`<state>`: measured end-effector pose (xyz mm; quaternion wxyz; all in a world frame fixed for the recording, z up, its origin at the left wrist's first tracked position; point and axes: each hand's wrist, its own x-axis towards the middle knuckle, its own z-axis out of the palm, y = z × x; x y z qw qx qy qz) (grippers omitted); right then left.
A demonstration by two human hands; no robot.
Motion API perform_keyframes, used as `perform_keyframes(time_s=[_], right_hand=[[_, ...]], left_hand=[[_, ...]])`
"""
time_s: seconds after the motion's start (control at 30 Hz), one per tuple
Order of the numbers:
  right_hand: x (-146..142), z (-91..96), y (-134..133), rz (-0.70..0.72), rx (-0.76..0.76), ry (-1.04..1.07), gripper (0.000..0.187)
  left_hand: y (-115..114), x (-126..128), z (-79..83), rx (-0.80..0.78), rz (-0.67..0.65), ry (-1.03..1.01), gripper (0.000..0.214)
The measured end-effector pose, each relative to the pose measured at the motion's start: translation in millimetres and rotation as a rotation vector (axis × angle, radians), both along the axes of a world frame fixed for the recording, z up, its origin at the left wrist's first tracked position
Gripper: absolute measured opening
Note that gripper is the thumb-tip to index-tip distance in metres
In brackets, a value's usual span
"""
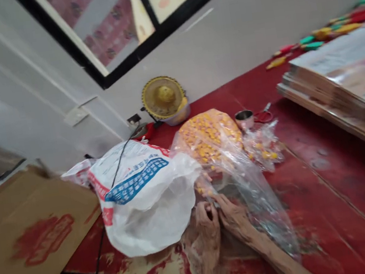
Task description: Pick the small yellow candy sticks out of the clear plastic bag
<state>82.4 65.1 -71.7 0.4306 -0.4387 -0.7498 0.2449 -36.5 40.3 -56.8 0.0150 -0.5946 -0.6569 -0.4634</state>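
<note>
My left hand is curled with its fingers pinched together at the near end of a small clear plastic bag of yellow-orange pieces. My right hand meets it from the right, its fingers closed on the same end of the bag. Just beyond lies a large clear plastic bag full of small yellow-orange pieces, its loose film spread toward the right forearm. More small filled bags lie to its right. Left of my hands a white woven sack with blue and red print lies with its mouth toward me.
A cardboard box stands at left, a stack of flattened cartons at right. Behind the bags are a metal cup, red-handled scissors and a round yellow-rimmed strainer-like lid. The red table meets a wall.
</note>
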Motion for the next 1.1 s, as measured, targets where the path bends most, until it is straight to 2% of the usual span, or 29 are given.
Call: perform_keyframes(time_s=[0.1, 0.27, 0.33, 0.4, 0.5, 0.6, 0.77, 0.93, 1.1], right_hand=[[-6, 0.3, 2, -0.009, -0.040, 0.005, 0.043], [-18, 0.5, 5, -0.045, -0.029, 0.026, 0.020], [-20, 2.3, 6, -0.055, -0.041, 0.031, 0.017], [-20, 5.4, 7, -0.050, -0.064, 0.045, 0.022], [-19, 11.2, 8, -0.022, -0.084, 0.078, 0.028], [-20, 16.5, 11, -0.008, -0.095, 0.070, 0.017], [-17, 23.5, 15, -0.088, -0.274, 0.000, 0.016], [-15, 22.9, 18, -0.096, -0.337, 0.041, 0.013], [-14, 17.2, 17, -0.088, -0.310, 0.086, 0.012]], left_hand=[[14, -4, -5.6, -0.101, -0.003, 0.043, 0.029], [26, -24, -17.0, -0.138, 0.057, 0.075, 0.032], [29, -28, -17.1, -0.145, 0.051, 0.057, 0.032], [29, -26, -13.9, -0.146, 0.021, 0.022, 0.030], [26, -16, -6.7, -0.024, 0.033, -0.070, 0.039], [23, -10, -3.7, 0.092, 0.103, -0.120, 0.047], [36, -18, -16.2, -0.147, -0.057, -0.034, 0.041], [46, -21, -24.7, -0.182, 0.028, 0.076, 0.044], [35, -8, -13.3, -0.215, 0.066, 0.087, 0.044]])
